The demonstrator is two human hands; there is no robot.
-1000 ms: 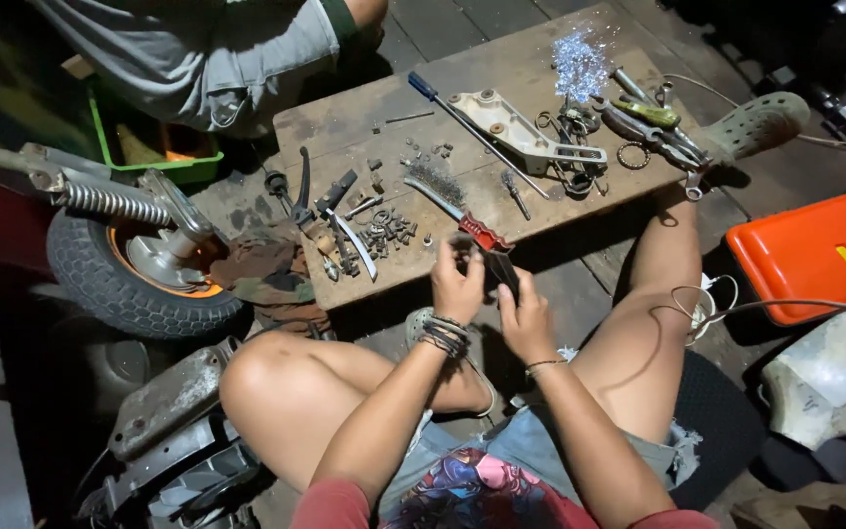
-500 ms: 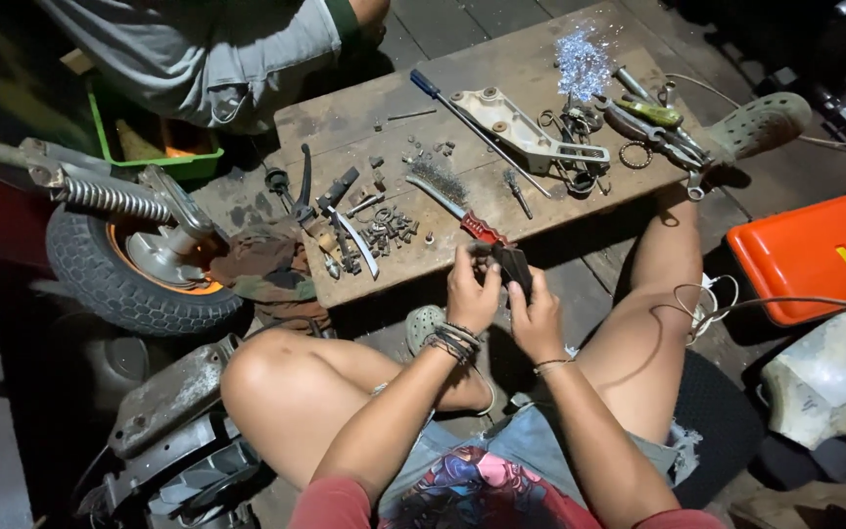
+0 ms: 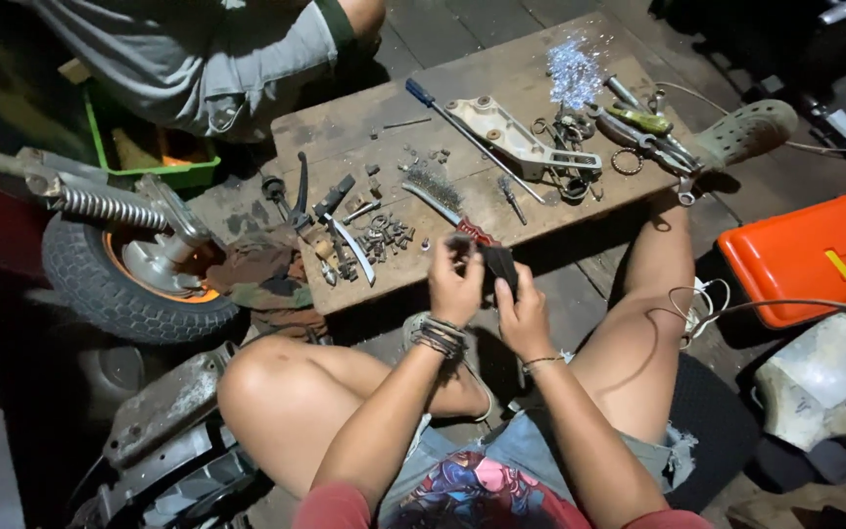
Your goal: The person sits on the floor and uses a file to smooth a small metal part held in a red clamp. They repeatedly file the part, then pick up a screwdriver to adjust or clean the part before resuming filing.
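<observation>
Both your hands meet just in front of the near edge of the wooden board (image 3: 580, 211), between your bent knees. Your left hand (image 3: 455, 284), with a stack of dark bracelets at the wrist, is curled with fingers raised and pinching at the top of a small dark part (image 3: 499, 266); your right hand (image 3: 524, 312) is wrapped around the same part from below and the right side — so both hands are closed on it. What kind of part it is cannot be told; it is dark and partly hidden by your fingers.

Just beyond your hands a wire brush with a red handle (image 3: 447, 211) lies on the board, its handle end nearly touching your left fingertips. To its left sits a heap of small nuts and bolts (image 3: 384, 233) and a curved metal lever (image 3: 352, 250). Farther back lie a long screwdriver with a blue handle (image 3: 462, 127) and a pale metal bracket (image 3: 511, 137).

Left of the board stands a small wheel with an orange rim (image 3: 129, 284) and a coil spring (image 3: 110, 206). An orange case (image 3: 815, 260) rests on the floor to your right — well apart from your hands. Another person in grey shorts (image 3: 198, 59) sits across the board.
</observation>
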